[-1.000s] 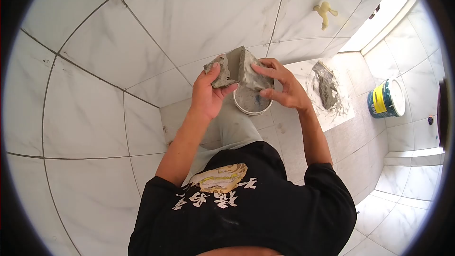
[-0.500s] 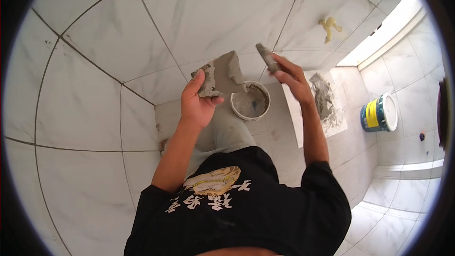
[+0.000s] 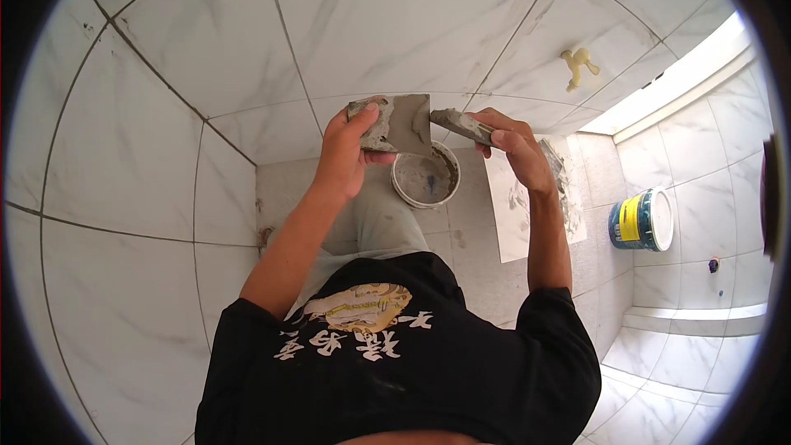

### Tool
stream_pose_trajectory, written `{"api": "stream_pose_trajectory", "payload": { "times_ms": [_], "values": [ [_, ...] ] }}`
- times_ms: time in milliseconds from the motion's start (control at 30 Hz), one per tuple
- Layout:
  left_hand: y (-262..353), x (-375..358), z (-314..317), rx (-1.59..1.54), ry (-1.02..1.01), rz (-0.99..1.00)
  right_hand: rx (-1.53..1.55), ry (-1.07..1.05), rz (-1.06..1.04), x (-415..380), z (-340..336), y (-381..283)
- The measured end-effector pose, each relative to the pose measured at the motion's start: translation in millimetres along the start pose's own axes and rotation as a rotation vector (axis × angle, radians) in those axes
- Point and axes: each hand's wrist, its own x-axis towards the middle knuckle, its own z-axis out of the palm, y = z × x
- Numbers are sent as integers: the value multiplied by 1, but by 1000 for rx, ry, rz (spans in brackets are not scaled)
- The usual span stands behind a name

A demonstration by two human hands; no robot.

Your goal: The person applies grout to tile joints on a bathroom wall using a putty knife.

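Observation:
My left hand [image 3: 344, 152] grips a flat rectangular slab [image 3: 409, 124] by its left side, thumb on top and fingers underneath. Wet grey mortar covers its upper face, smooth in the middle and lumpy along the edges. My right hand [image 3: 525, 151] is closed around a narrow mortar-caked scraper [image 3: 461, 124], seen nearly edge-on. Its tip is right at the slab's right edge. Below the slab, a round white bucket [image 3: 398, 189] with grey mix inside stands on the floor.
A pale board [image 3: 504, 231] smeared with mortar lies on the floor, partly behind my right forearm. Farther right is a blue tub [image 3: 630, 221] with a yellow label and white lid. A cream tap [image 3: 579, 66] sticks out of the tiled wall [image 3: 362, 25] ahead.
My right hand has brought the scraper down and left to the slab's right edge, turning it more level. My left hand has levelled the slab. The view has shifted slightly.

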Motion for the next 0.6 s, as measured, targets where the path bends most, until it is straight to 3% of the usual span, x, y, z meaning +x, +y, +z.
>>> {"api": "stream_pose_trajectory", "payload": {
  "times_ms": [233,367,433,467,533,567,600],
  "values": [
    [6,-7,-6,129,-131,49,-459,-69,-4,8,-10,4],
    [7,-18,-8,-65,-209,10,-721,51,25,8,-32,24],
    [3,-19,-17,-268,-180,-12,-13,513,-129,9,-49,21],
    [-1,-19,-26,-343,-167,-36,39,659,-259,12,-58,10],
    [-9,-20,-39,-342,-127,-60,-544,832,-261,26,-97,-6],
    [-11,-24,-46,-346,-63,-82,-656,856,-359,40,-111,-16],
    [-12,-28,-51,-321,-62,-102,-725,872,-218,50,-121,-31]
  ]
}}
